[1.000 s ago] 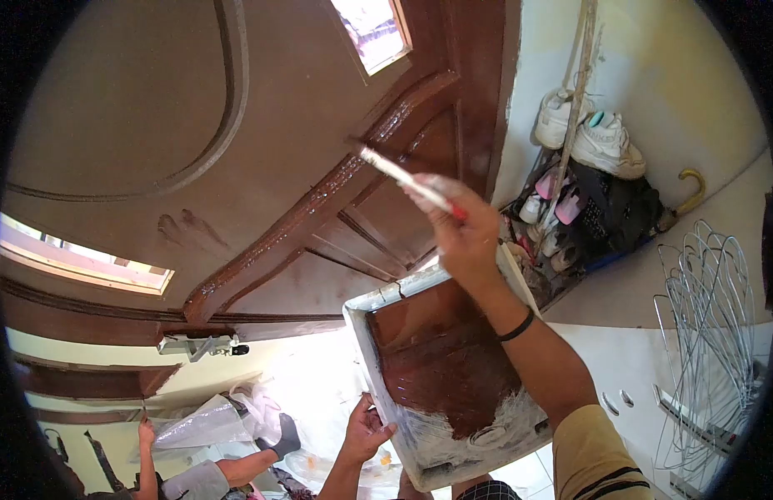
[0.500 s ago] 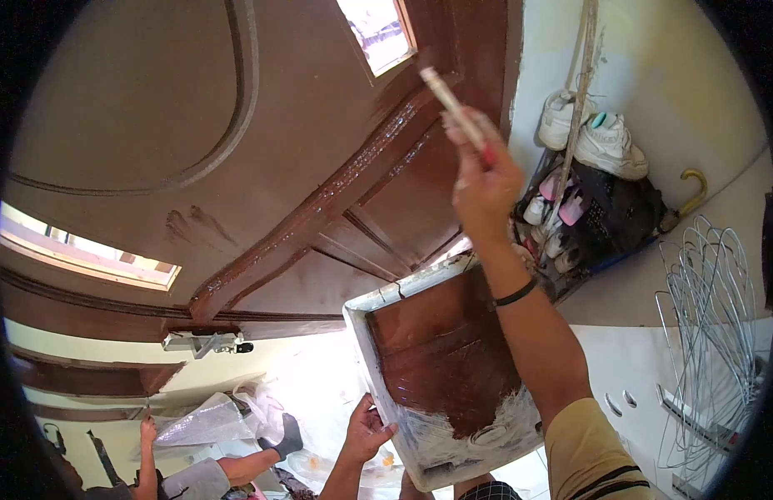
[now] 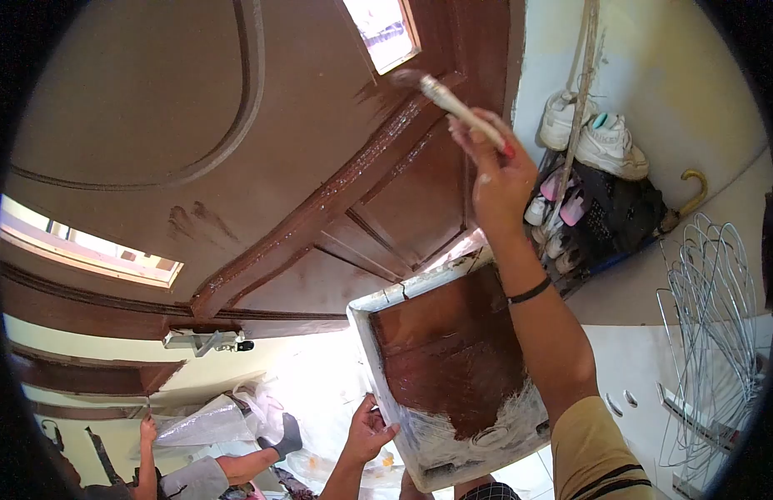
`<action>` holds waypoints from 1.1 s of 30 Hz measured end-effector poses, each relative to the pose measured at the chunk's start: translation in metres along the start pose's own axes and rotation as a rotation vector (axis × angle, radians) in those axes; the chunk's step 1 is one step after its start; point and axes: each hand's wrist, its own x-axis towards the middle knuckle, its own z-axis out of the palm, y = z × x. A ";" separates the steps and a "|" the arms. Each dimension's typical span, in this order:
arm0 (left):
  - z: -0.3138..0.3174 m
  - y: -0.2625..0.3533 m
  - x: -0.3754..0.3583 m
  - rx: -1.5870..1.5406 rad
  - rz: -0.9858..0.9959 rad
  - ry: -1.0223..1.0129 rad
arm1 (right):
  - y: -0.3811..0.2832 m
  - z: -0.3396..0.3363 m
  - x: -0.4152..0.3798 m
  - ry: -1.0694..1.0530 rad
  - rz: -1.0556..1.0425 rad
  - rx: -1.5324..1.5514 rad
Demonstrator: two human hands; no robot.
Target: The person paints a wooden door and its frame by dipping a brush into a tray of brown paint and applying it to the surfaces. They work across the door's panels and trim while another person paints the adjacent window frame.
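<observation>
My right hand (image 3: pixel 499 179) is raised and grips a paintbrush (image 3: pixel 453 104) with a pale handle; its bristles touch the brown wooden door (image 3: pixel 261 167) near the small window at the top. My left hand (image 3: pixel 368 432) holds the lower left edge of a white paint tray (image 3: pixel 366 333) smeared with brown paint, below the brush. A wet, glossy brown strip runs along the door's curved moulding (image 3: pixel 320 208).
A black shoe rack (image 3: pixel 603 212) with white sneakers (image 3: pixel 607 142) stands against the wall at right. Wire hangers (image 3: pixel 711 300) hang at far right. Another person's arm and leg (image 3: pixel 220 467) show at lower left beside plastic sheeting. A metal door latch (image 3: pixel 203 340) sticks out.
My right hand has lifted the brush from mid-door up and to the right, then laid its bristles against the door near the top window. The tray has stayed almost still.
</observation>
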 end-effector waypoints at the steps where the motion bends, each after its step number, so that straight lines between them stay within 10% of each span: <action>1: 0.000 -0.001 -0.001 -0.003 0.005 0.009 | 0.001 -0.003 0.007 0.040 -0.021 0.009; 11: -0.001 0.003 -0.002 -0.038 0.020 0.011 | 0.010 0.016 -0.025 -0.106 -0.292 -0.353; 16: 0.001 0.003 -0.002 -0.027 0.022 0.026 | -0.012 0.021 -0.032 -0.092 0.047 -0.022; 24: 0.000 0.001 -0.005 -0.032 0.000 0.042 | -0.002 0.000 0.009 0.178 -0.106 0.010; 33: -0.003 -0.001 -0.005 -0.037 0.028 0.020 | -0.005 0.011 -0.024 -0.086 -0.088 -0.198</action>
